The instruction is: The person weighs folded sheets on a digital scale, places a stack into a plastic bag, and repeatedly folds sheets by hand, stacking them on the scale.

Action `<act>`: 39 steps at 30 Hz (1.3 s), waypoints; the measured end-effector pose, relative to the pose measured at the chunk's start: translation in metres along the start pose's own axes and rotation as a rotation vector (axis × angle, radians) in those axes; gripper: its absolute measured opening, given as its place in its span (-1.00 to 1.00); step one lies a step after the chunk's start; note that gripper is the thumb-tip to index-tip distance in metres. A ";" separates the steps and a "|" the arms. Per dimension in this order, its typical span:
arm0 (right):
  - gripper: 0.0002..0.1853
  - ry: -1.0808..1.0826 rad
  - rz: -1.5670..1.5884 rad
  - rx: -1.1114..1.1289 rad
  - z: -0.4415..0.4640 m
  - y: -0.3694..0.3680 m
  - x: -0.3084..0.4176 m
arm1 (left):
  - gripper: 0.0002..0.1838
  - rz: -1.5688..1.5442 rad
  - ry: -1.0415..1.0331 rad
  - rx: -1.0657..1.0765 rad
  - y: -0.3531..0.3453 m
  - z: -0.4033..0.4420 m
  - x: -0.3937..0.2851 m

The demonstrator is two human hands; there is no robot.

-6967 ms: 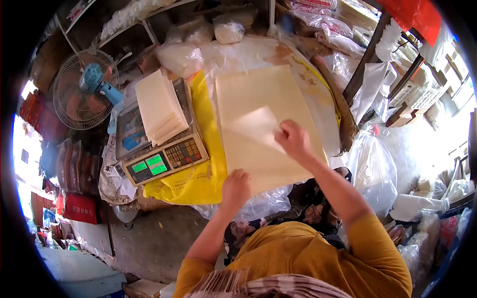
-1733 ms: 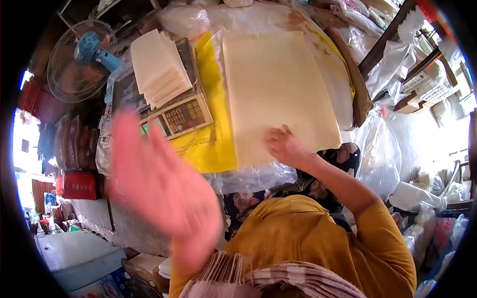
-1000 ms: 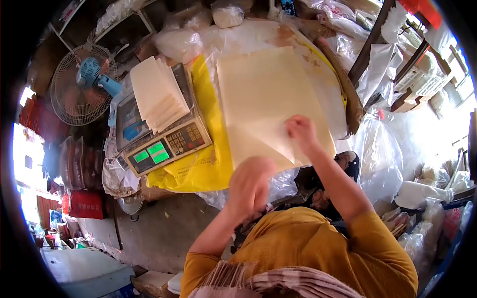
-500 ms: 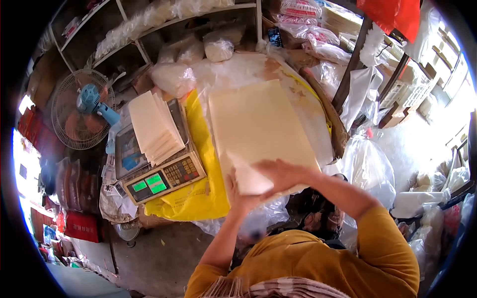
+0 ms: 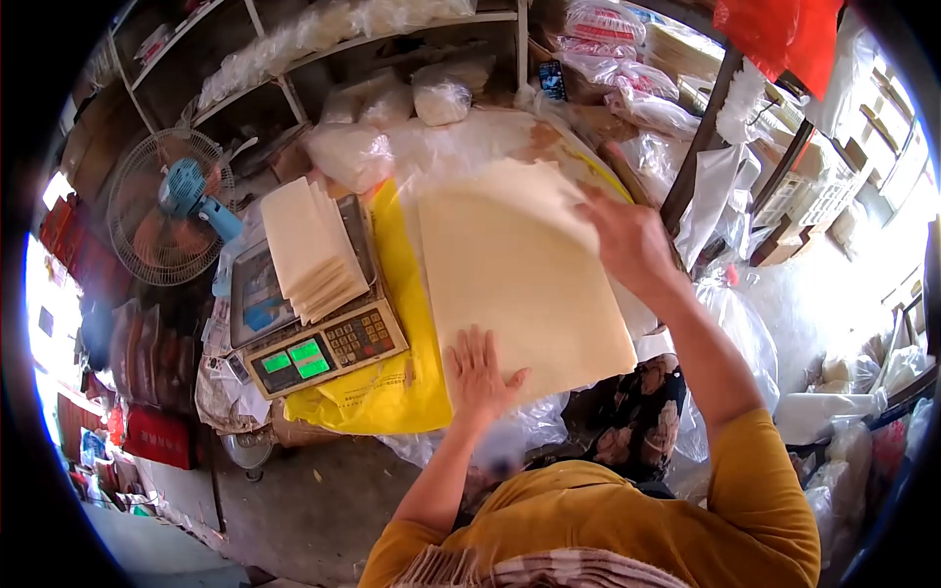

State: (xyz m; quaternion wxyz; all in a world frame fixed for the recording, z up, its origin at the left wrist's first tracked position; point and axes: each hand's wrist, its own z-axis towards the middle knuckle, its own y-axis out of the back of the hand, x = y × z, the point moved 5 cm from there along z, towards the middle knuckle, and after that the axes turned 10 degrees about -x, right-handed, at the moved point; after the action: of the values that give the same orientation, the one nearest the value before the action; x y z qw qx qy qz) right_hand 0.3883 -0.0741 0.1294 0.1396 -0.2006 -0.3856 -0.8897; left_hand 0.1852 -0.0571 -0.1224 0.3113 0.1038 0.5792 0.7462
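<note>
Large cream-coloured sheets (image 5: 520, 284), which look like thin paper or film, lie stacked in front of me. My left hand (image 5: 478, 377) rests flat near the stack's near-left corner, fingers spread. My right hand (image 5: 627, 240) is at the far right edge, its fingers bent over the top sheet's corner and somewhat blurred. That far edge is smeared and appears slightly raised under the fingers. Left of the stack, a bundle of folded cream sheets (image 5: 311, 250) lies on a digital scale (image 5: 328, 351) with lit green displays.
A yellow plastic sack (image 5: 377, 397) lies under the scale and stack. A fan (image 5: 167, 206) stands at the left. Filled clear bags (image 5: 348, 155) sit at the table's back below shelves (image 5: 392, 37). A dark post (image 5: 701, 142) and a large clear bag (image 5: 730, 323) are on the right.
My right hand has moved from the near edge to the far right edge of the sheets. The turned-up near corner now lies flat, with my left hand spread on it.
</note>
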 end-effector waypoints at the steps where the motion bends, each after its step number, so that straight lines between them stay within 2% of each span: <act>1: -0.66 0.094 -0.032 -0.040 0.001 0.013 0.015 | -0.03 0.004 0.002 -0.002 0.001 0.001 0.000; 3: -0.65 0.275 -0.098 -0.125 -0.014 0.030 0.037 | -0.04 0.013 -0.001 -0.001 0.004 0.001 -0.002; 5: -0.63 0.480 -0.114 -0.076 -0.045 0.017 0.045 | -0.06 -0.003 -0.015 -0.053 0.005 0.000 -0.003; 7: -0.62 0.456 -0.114 0.128 -0.084 -0.009 0.044 | -0.15 -0.016 -0.023 -0.104 0.007 0.000 -0.001; 9: -0.55 0.535 -0.042 0.179 -0.124 -0.036 0.035 | -0.31 -0.118 -0.054 -0.194 0.011 -0.001 0.002; 12: -0.50 0.511 0.041 0.350 -0.174 -0.067 0.009 | -0.52 -0.302 -0.182 -0.303 0.024 0.003 0.013; 15: -0.40 0.435 -0.058 0.474 -0.195 -0.067 -0.009 | -0.65 -0.402 -0.286 -0.286 0.030 0.005 0.023; 18: -0.43 0.375 -0.385 0.710 -0.204 -0.052 -0.061 | -0.81 -0.628 -0.203 -0.210 0.028 0.001 0.038; 20: -0.80 0.298 -0.341 0.723 -0.198 -0.028 -0.093 | -0.83 -0.718 -0.017 -0.108 0.041 -0.001 0.050; 21: -0.82 -0.047 -0.133 0.758 -0.183 -0.010 -0.103 | -0.84 -0.760 0.076 -0.057 0.045 -0.003 0.057; 22: -0.78 -0.213 0.056 0.870 -0.164 0.014 -0.095 | -0.90 -0.826 0.254 -0.086 0.025 -0.015 0.078; 23: -0.71 -0.381 0.248 0.971 -0.155 0.031 -0.090 | -0.90 -0.853 0.317 -0.055 0.032 -0.016 0.081; 25: -0.63 -0.403 0.769 0.572 -0.150 0.043 -0.099 | -0.86 -0.904 0.442 0.008 0.057 -0.019 0.079; 26: -0.61 -0.252 0.799 0.540 -0.145 0.036 -0.102 | -0.84 -0.917 0.494 -0.008 0.059 -0.016 0.080; 29: -0.68 -0.525 0.628 0.506 -0.148 -0.012 -0.121 | -0.78 -0.877 0.590 -0.053 0.066 0.006 0.082; 31: -0.74 -0.640 0.624 0.333 -0.158 -0.058 -0.153 | -0.71 -0.751 0.575 -0.075 0.063 0.020 0.081; 32: -0.78 -0.696 0.621 0.246 -0.162 -0.075 -0.164 | -0.66 -0.675 0.519 -0.180 0.057 0.023 0.081; 34: -0.80 -0.650 0.267 0.169 -0.166 -0.088 -0.168 | -0.53 -0.521 0.405 -0.384 0.042 0.030 0.079; 35: -0.81 -0.623 0.088 0.128 -0.167 -0.090 -0.168 | -0.47 -0.456 0.246 -0.368 0.038 0.031 0.072; 37: -0.73 -0.619 -0.034 0.122 -0.166 -0.092 -0.164 | -0.35 -0.325 -0.071 -0.328 0.038 0.028 0.050; 39: -0.65 -0.576 -0.101 0.163 -0.167 -0.095 -0.164 | -0.33 -0.182 -0.116 -0.024 0.034 0.018 0.025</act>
State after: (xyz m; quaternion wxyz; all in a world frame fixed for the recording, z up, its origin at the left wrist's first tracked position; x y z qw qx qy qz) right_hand 0.4530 -0.1197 -0.1109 -0.0042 -0.4135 -0.4889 -0.7681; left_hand 0.1634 -0.0330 -0.0898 0.4120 0.0897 0.5583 0.7145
